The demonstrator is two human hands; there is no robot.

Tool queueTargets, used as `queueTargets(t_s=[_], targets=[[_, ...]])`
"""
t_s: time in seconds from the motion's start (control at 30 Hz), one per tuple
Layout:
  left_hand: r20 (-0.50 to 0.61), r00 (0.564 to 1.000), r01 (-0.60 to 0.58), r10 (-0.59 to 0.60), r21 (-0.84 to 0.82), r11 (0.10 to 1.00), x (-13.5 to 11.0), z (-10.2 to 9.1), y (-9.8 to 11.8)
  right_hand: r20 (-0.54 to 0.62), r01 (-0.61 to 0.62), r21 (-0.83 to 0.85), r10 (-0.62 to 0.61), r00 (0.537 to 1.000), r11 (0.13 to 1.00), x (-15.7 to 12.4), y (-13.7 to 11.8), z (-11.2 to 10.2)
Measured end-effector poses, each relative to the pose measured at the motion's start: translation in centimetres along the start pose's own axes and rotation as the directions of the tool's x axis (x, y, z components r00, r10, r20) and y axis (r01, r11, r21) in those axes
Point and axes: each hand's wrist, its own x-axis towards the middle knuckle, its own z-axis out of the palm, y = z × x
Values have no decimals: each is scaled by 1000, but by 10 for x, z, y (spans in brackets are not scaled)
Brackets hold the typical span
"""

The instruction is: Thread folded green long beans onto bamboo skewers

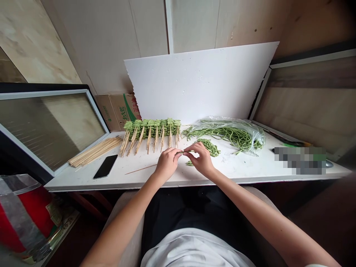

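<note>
My left hand (167, 164) and my right hand (200, 159) meet over the white table (83, 180), pinching a thin bamboo skewer (183, 152) between them. The fingers of my right hand seem to hold a strand of long green bean at its tip, though the fingers partly hide it. A small pile of green beans (209, 147) lies just past my right hand. To the left stands a row of bean-wound skewers (151, 129). A clear plastic bag of long green beans (225, 135) lies to the right.
A bundle of bamboo skewers (94, 151), a black phone (105, 167) and a loose skewer (140, 169) lie on the table. A white foam board (200, 81) leans behind, beside a cardboard box (116, 111). Glazed panels flank the table, and a red bag (25, 218) sits low left.
</note>
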Motion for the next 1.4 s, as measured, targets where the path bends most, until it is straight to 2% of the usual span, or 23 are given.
queueTargets(t_s=[0.2, 0.5, 0.63, 0.7, 0.8, 0.93, 1.1, 1.4], targets=[[-17, 999, -44, 43, -49, 998, 0, 0, -9, 110, -14, 39, 9, 994, 999, 1, -2, -1], [77, 989, -126, 129, -36, 991, 0, -1, -11, 203, -28, 74, 12, 979, 997, 0, 3, -1], [111, 977, -157, 179, -183, 970, 2, 0, -16, 268, -96, 156, 52, 962, 983, 3, 1, -5], [139, 975, -131, 176, -282, 951, 3, -2, -20, 340, -149, 209, 71, 938, 967, 6, 0, -9], [153, 985, -24, 85, -363, 932, 7, -11, -26, 415, -218, 242, 103, 904, 945, 11, 3, -17], [174, 983, 119, -58, -363, 924, 10, -22, -33, 358, -221, 124, 164, 919, 967, 12, 21, -24], [166, 985, 95, -47, -290, 952, 10, -19, -34, 388, -160, -144, 205, 898, 976, -3, 54, -20], [164, 986, 47, -9, -226, 973, 7, -12, -34, 468, -125, -147, 181, 865, 981, -16, 69, -16]])
